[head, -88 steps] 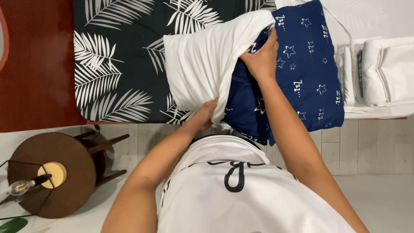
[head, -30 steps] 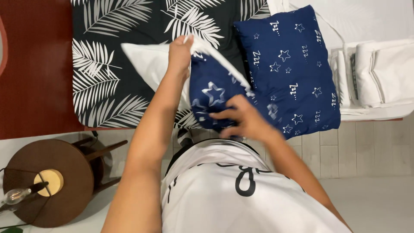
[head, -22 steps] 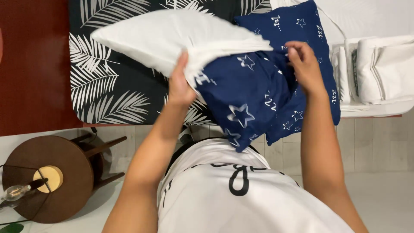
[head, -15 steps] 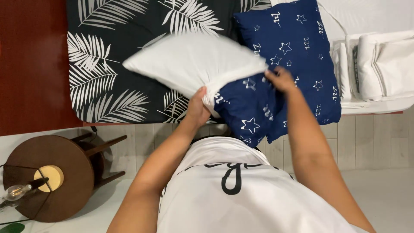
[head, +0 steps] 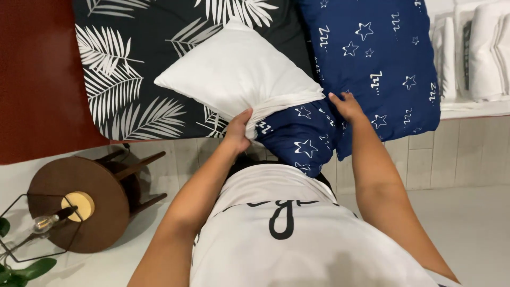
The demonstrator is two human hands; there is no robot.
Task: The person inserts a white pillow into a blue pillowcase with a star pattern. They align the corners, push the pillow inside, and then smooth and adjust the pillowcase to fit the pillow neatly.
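On the bed [head: 122,79], the left hand [head: 237,130] has its fingers pinching the white pillow [head: 239,74] at the mouth of the navy star-print pillowcase [head: 300,141]; the right hand [head: 346,106] grips the pillowcase's other edge, fingers curled.

The bed [head: 133,79], spread with a black cover of white palm leaves, carries a white pillow [head: 239,74] and a dark blue star-patterned pillow [head: 372,58], apparently touching.
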